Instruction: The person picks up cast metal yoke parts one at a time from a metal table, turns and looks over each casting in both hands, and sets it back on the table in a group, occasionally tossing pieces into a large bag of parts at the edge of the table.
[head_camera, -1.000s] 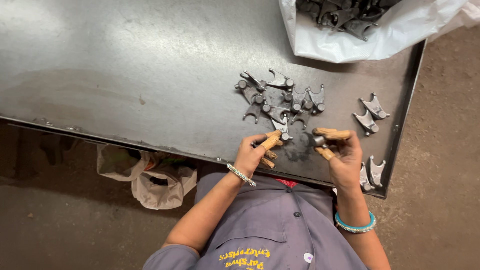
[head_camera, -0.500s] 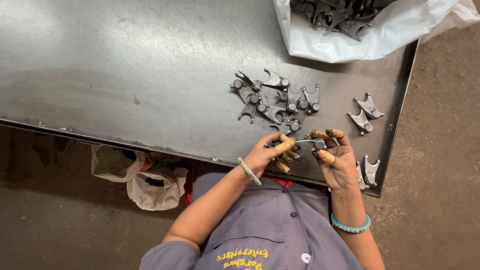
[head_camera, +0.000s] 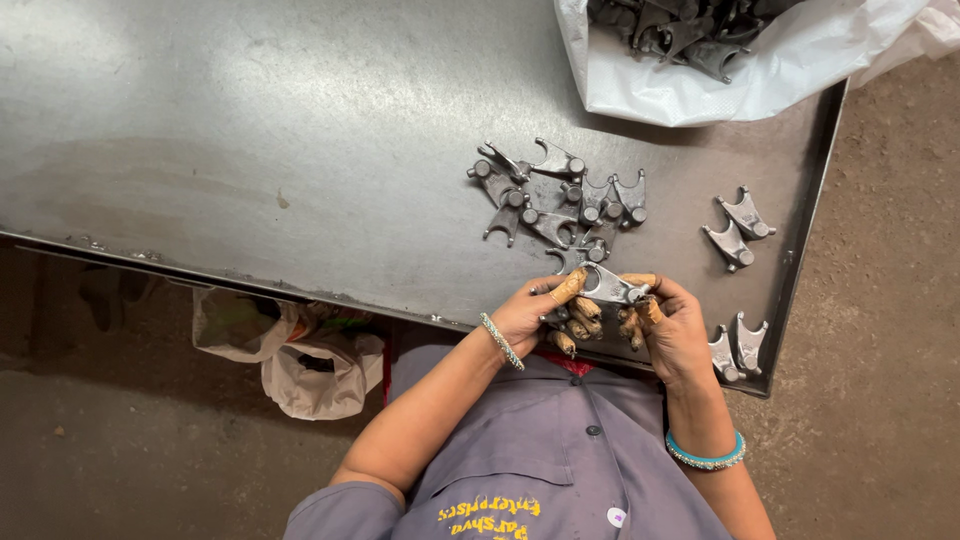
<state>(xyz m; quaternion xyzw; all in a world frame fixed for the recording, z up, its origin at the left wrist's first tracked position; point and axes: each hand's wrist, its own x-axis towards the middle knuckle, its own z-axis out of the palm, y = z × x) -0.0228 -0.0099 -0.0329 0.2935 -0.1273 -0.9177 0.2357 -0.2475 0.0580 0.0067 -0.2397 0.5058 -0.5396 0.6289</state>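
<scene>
Both hands, left hand (head_camera: 528, 312) and right hand (head_camera: 672, 330), pinch one forked grey metal casting (head_camera: 606, 287) above the dull steel table (head_camera: 250, 150).

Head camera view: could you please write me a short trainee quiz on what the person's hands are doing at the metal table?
1. True or false: both hands hold one forked metal part between them.
2. Where is the white bag of parts? A) far right corner of the table B) on the floor C) in the person's lap
3. Fill in: the right hand has a wrist band of ____ colour.

Key: 1 true, the left hand and the right one both grip it. 2 A. 3 turquoise.
</scene>
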